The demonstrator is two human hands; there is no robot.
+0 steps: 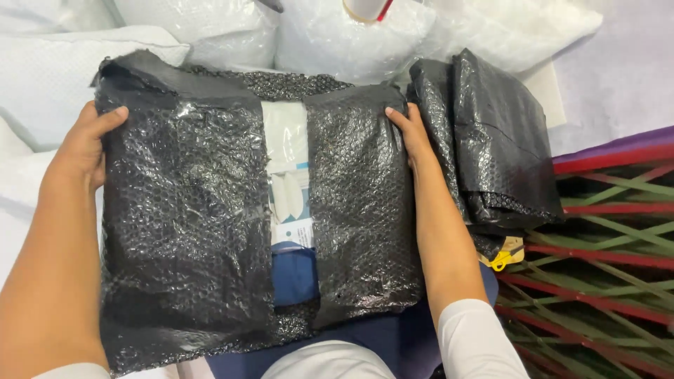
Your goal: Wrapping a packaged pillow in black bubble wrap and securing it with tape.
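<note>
A large flat parcel wrapped in black bubble wrap (189, 210) lies in front of me, partly on my lap. A gap down its middle shows a white and blue box (289, 189) inside. My left hand (88, 144) grips the parcel's upper left edge, thumb on top. Along the parcel's upper right edge rests my right hand (409, 133), fingers flat against the wrap's side.
A folded stack of black bubble wrap (491, 140) lies just right of the parcel. White sacks (49, 77) and clear bubble wrap (337, 35) sit behind, with a tape roll (365, 8) at the top. A red and green woven seat (611, 238) is at the right.
</note>
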